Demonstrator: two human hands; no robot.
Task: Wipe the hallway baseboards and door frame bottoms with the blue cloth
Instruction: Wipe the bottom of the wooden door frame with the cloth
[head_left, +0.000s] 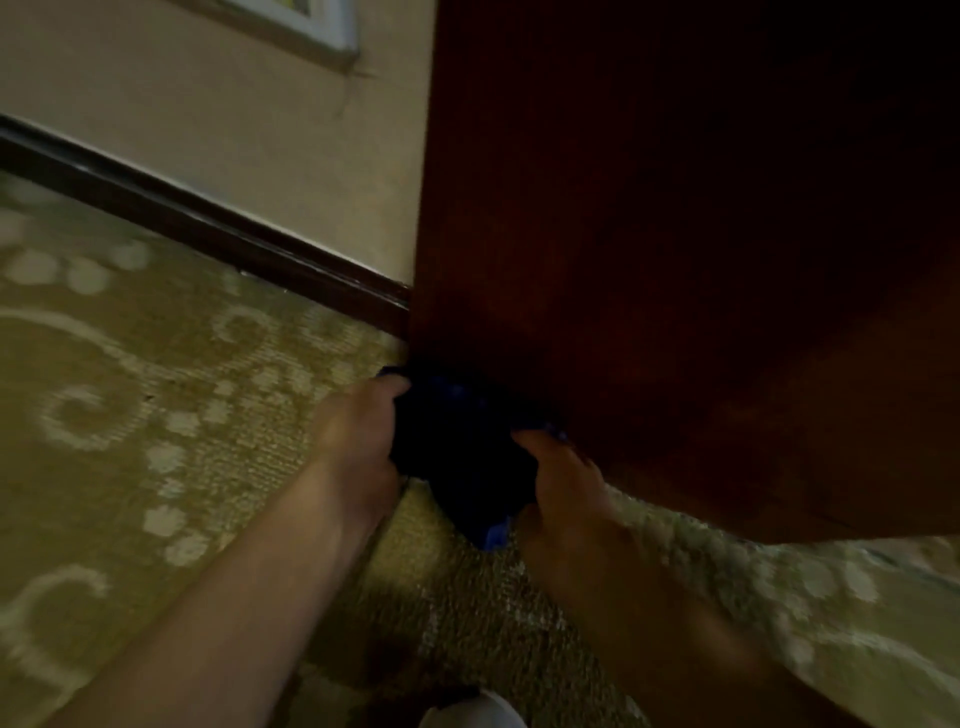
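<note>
One blue cloth (457, 457) lies bunched against the bottom of the one dark red-brown wooden door frame (675, 260). Two hands are at the cloth: the left hand (358, 436) on the side away from the door frame, the right hand (566, 499) beside the frame's lower edge. One dark baseboard (208, 228) runs up to the door frame. One picture frame corner (311, 26) shows on the wall above the baseboard. One patterned carpet (130, 389) covers the floor.
</note>
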